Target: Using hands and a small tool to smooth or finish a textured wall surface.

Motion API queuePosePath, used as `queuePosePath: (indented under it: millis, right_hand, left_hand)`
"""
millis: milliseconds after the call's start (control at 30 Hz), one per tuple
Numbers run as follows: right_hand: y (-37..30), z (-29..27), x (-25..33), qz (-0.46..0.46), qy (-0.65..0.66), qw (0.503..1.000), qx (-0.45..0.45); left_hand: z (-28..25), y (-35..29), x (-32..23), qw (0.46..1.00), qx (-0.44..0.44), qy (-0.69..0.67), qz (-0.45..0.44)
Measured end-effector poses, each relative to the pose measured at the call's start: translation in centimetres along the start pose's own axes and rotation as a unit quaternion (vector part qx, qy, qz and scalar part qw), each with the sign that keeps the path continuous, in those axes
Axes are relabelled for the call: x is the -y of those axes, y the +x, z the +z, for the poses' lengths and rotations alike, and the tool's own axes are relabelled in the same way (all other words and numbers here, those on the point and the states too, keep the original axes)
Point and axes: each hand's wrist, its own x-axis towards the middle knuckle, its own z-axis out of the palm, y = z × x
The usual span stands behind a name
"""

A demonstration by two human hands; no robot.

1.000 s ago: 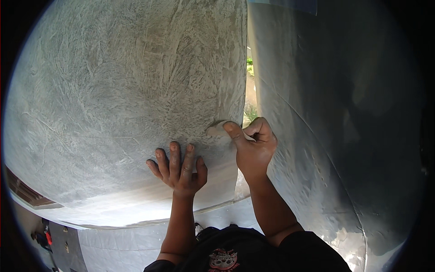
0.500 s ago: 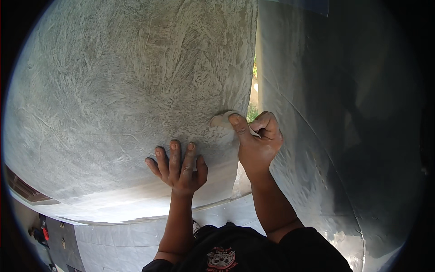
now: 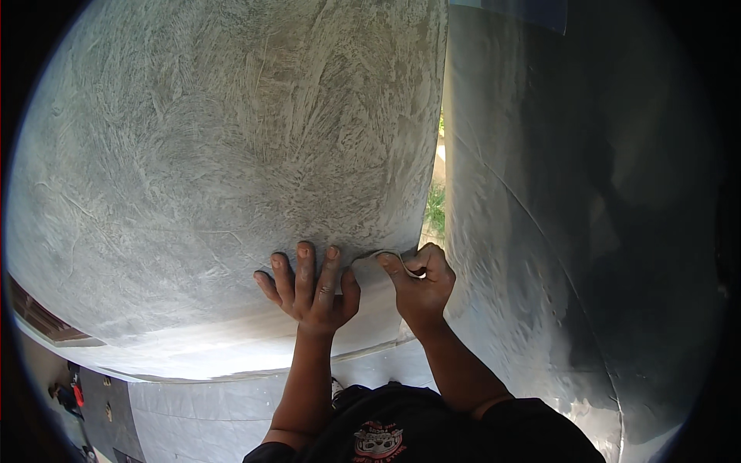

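A large, curved grey panel [image 3: 193,170] with swirling, scratchy marks fills most of the head view. My left hand [image 3: 315,295] lies on its lower part, fingers spread, holding nothing. Close to the right of that thumb, my right hand [image 3: 423,293] grips a thin, pale, bendable sheet [image 3: 366,264]. The sheet curls up between my thumb and bent fingers and rests against the panel near its right edge. Part of it is hidden under my thumb and fingers.
A smooth, dark grey curved surface [image 3: 556,170] stands to the right. Greenery [image 3: 436,210] shows through a narrow gap between it and the panel. Below lies a pale grey floor covering [image 3: 208,413], and a person [image 3: 68,397] is at the far lower left.
My right hand has moved down the panel, toward me, with the pale sheet, and now sits beside my left thumb. My left hand stays spread in nearly the same place.
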Motion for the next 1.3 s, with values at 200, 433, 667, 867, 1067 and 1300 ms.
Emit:
queuePosePath:
  millis: [200,433,667,867,1067,1300]
  right_hand:
    - [5.9,0.3,3.7,0.068,0.100,0.991,-0.049]
    - [1.6,0.2,0.9,0.016,0.024,1.000,-0.012]
    - [6.0,1.0,2.4,-0.027,0.101,0.992,-0.074]
    - [2.7,-0.1,1.4,-0.013,0.006,1.000,-0.005]
    - [6.1,0.9,3.0,-0.023,0.092,0.991,-0.089]
    - [4.6,0.7,3.2,-0.023,0.023,0.999,-0.033]
  left_hand:
    - [-0.2,0.2,0.0,1.000,0.007,0.003,0.000]
    - [-0.2,0.0,0.0,1.000,0.007,0.003,0.000]
    - [-0.4,0.3,0.1,0.999,0.012,0.019,0.022]
    - [-0.3,0.2,-0.2,1.000,0.007,-0.003,0.000]
    - [-0.4,0.2,0.0,1.000,0.009,-0.003,-0.006]
    - [-0.8,0.3,0.2,1.000,0.016,0.007,0.011]
